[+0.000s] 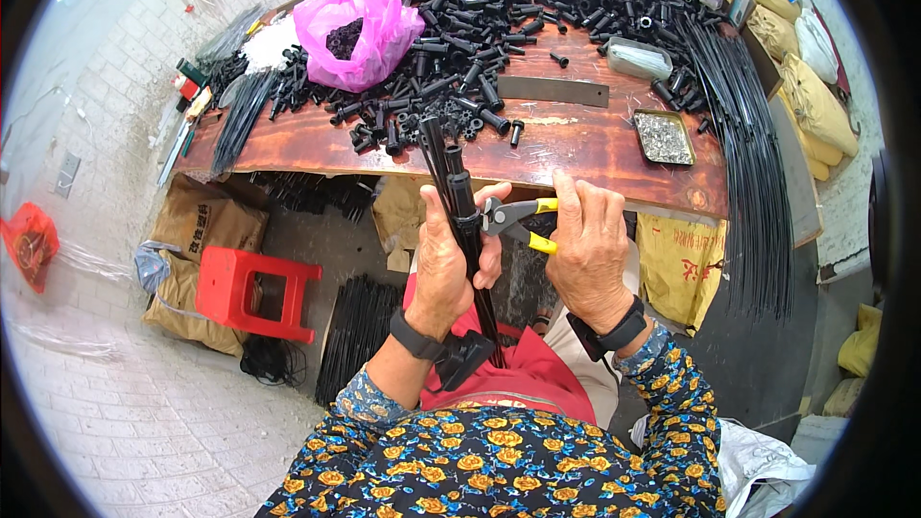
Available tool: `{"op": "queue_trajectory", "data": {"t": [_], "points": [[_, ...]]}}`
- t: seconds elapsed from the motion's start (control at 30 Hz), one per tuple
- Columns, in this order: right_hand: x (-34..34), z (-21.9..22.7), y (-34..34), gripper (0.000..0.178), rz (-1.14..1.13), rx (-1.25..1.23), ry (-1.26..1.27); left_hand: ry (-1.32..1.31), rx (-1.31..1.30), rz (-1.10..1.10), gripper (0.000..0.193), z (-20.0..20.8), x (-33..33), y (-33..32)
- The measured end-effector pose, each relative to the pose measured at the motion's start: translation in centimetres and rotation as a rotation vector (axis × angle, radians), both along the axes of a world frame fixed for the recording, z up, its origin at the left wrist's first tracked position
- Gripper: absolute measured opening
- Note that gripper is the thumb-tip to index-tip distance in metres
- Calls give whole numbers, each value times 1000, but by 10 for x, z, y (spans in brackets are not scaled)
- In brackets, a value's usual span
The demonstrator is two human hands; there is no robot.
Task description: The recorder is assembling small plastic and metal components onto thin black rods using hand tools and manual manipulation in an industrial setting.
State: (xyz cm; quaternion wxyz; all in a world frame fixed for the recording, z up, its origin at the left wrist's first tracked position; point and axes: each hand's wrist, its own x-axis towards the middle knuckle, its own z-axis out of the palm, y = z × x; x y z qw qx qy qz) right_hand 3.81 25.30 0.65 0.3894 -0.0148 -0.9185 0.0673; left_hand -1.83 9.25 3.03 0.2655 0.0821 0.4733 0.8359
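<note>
My left hand (441, 264) is closed around a bundle of thin black rods (436, 155) with a black tubular fitting (462, 194) among them. The bundle slants up toward the table edge, and its lower ends run down over my red apron (547, 374). In my right hand (587, 254) is a pair of cutting pliers (501, 219) with yellow-edged handles, which stand spread. Their grey jaws meet the side of the bundle beside my left fingertips. Exactly what lies between the jaws is too small to tell.
Black plastic fittings (451, 62) heap the reddish wooden table (624, 173), around a pink plastic bag (384, 34). A metal strip (554, 91) and a small tray (664, 137) lie nearer. Long black rods (743, 153) hang over the right edge. A red stool (225, 293) stands lower left.
</note>
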Motion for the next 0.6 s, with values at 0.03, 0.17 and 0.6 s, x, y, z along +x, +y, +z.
{"op": "queue_trajectory", "data": {"t": [0.03,0.17,0.6], "points": [[-1,-1,-1,51,0,-10,5,5,1,3,90,1,0,0],[-6,-8,-7,46,6,-32,46,3,-15,29,90,0,-1,-1],[-18,-26,-20,22,37,-256,76,16,-42,107,86,-3,-2,-1]]}}
